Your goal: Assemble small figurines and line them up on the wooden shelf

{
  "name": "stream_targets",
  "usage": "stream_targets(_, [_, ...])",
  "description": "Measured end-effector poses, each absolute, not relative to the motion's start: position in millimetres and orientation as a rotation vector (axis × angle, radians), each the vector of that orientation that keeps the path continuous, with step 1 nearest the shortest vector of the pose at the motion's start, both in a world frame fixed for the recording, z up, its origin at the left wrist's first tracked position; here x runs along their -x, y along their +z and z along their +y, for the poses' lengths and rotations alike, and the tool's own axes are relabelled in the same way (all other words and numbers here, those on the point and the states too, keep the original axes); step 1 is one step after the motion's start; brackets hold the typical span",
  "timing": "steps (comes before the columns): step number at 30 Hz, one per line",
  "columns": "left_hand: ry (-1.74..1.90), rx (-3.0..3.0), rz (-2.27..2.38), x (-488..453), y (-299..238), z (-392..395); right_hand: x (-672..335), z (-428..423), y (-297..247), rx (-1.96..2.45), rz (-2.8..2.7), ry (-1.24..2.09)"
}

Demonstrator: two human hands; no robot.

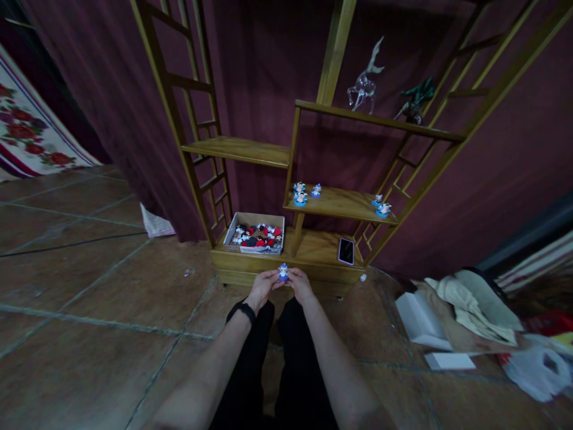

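Between my two hands, in front of the low shelf, is a small purple-haired figurine [283, 272]. The fingers of my left hand [265, 282] pinch it from the left. From the other side my right hand [299, 282] grips it too. A cardboard box [281, 227] full of small red, black and white figurines [259, 241] stands on the bottom board behind my hands. Higher up, on the middle shelf [340, 202], two blue-based figurines [300, 198] and a purple one [316, 190] stand at the left end. Another pair of figurines [383, 209] is at the right end.
A phone [346, 251] lies on the bottom board at the right. A clear glass animal [363, 91] and a dark green statuette [416, 100] occupy the upper shelf. Wooden posts [293, 140] divide the unit. White boxes [422, 319] and a plastic bag [537, 367] lie on the floor at right.
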State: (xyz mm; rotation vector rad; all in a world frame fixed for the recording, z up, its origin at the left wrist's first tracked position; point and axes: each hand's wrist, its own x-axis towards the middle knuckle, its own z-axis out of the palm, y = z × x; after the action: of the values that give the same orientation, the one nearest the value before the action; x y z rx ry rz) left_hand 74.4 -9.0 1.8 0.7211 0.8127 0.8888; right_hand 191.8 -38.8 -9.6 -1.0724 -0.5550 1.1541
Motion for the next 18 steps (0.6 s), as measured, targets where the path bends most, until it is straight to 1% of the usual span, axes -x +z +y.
stream_targets(18, [0.908, -0.687, 0.795, -71.3, 6.3, -12.6, -189.8, -34.1, -11.8, 1.124, -0.484, 1.164])
